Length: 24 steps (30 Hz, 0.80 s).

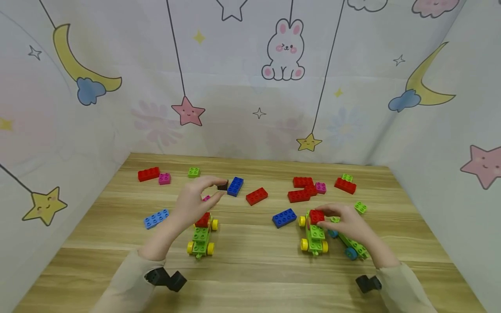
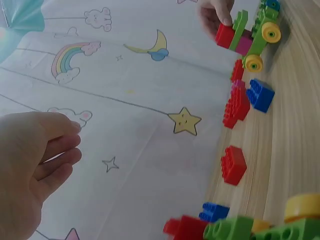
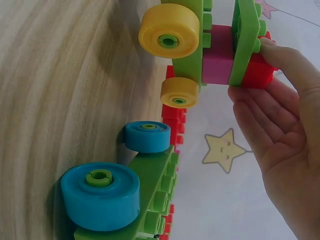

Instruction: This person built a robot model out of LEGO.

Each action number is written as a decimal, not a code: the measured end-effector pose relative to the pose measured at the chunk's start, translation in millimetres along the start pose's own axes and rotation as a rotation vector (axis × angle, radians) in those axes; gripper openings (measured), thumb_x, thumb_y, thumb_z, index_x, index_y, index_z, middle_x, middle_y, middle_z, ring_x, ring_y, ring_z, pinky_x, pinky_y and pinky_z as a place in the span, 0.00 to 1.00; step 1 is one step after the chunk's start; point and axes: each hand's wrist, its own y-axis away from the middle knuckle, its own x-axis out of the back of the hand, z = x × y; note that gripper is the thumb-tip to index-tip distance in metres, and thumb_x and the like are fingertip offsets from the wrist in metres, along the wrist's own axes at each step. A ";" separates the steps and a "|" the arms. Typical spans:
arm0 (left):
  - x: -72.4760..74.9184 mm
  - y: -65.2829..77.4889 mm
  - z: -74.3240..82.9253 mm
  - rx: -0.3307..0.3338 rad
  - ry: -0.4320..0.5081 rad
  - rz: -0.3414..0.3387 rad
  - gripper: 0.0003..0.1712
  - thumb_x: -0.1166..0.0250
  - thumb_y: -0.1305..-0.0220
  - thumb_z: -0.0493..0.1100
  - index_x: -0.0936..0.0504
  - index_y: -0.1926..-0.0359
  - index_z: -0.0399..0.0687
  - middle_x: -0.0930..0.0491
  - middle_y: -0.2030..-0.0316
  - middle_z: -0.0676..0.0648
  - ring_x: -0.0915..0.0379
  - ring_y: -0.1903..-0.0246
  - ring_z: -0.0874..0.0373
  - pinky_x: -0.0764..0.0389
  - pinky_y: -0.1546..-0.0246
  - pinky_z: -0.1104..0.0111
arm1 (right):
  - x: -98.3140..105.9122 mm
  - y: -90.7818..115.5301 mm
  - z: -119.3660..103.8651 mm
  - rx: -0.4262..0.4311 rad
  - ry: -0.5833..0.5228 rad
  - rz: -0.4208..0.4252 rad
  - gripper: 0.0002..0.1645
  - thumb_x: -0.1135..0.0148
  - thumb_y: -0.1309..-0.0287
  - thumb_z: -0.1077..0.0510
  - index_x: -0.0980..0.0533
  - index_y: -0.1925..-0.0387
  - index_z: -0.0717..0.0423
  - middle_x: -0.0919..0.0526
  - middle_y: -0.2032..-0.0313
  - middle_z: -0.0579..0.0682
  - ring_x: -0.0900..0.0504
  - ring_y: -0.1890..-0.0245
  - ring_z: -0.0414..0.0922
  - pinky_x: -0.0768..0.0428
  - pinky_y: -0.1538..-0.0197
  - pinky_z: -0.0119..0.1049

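A little green car [image 1: 317, 233] stands upright, wheels down, at the right hand [image 1: 343, 218], whose thumb and fingers pinch the red brick [image 1: 316, 216] on top. Under that grip, from the top down, come a green plate [image 3: 243, 45], a pink brick [image 3: 217, 57] and the base with yellow wheels [image 1: 304, 244].

A lookalike car [image 1: 201, 237] stands upright just on the near side of the left hand [image 1: 195, 196], red at its far end. Between that hand's thumb and fingers I see a small dark piece [image 1: 222, 186], too small to make out.
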 end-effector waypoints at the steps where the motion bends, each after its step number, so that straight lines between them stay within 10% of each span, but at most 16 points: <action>1: 4.2 1.1 -4.7 0.013 -0.015 0.004 0.15 0.30 0.43 0.33 0.16 0.53 0.36 0.14 0.55 0.40 0.19 0.54 0.46 0.18 0.51 0.54 | 0.4 -0.6 0.0 -0.010 -0.003 -0.004 0.21 0.31 0.42 0.55 0.20 0.49 0.61 0.15 0.51 0.57 0.16 0.52 0.55 0.18 0.50 0.50; 24: 56.5 55.4 -111.8 0.362 -0.136 -0.127 0.25 0.35 0.37 0.34 0.27 0.41 0.30 0.24 0.45 0.28 0.29 0.45 0.34 0.28 0.45 0.40 | 2.6 -9.8 -2.2 -0.104 0.020 -0.103 0.25 0.34 0.38 0.52 0.22 0.45 0.63 0.18 0.47 0.61 0.19 0.48 0.59 0.20 0.46 0.54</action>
